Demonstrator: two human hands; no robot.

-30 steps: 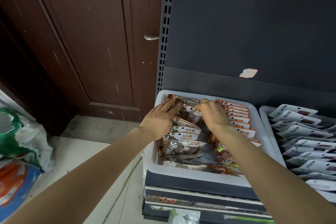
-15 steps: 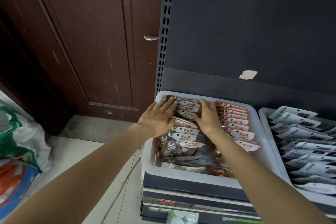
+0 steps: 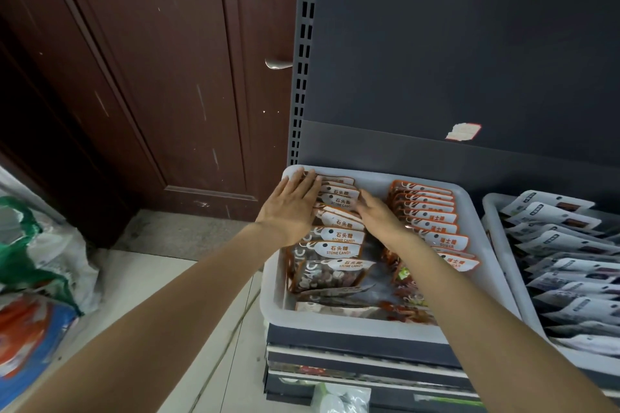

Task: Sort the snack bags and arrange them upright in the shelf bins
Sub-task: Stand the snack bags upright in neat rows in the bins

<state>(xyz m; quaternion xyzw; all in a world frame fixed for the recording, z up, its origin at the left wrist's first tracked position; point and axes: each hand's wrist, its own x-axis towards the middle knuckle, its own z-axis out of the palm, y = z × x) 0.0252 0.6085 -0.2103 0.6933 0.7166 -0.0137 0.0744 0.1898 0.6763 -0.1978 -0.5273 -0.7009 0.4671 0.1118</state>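
Observation:
A white shelf bin holds two rows of orange-edged snack bags. The left row of stone candy bags leans back toward the bin's far wall. The right row of orange sugar bags stands upright. My left hand lies flat with straight fingers against the left side of the stone candy row, its fingertips near the far left corner. My right hand presses the row's right side with straight fingers. Several loose bags lie flat at the bin's front.
A second white bin with white-grey bags stands to the right. The grey shelf back panel rises behind. A brown door is at left. Plastic sacks sit on the floor at far left.
Both hands have slid toward the far end of the stone candy row and flattened against its sides. The bags at the back now lean closer to the far wall.

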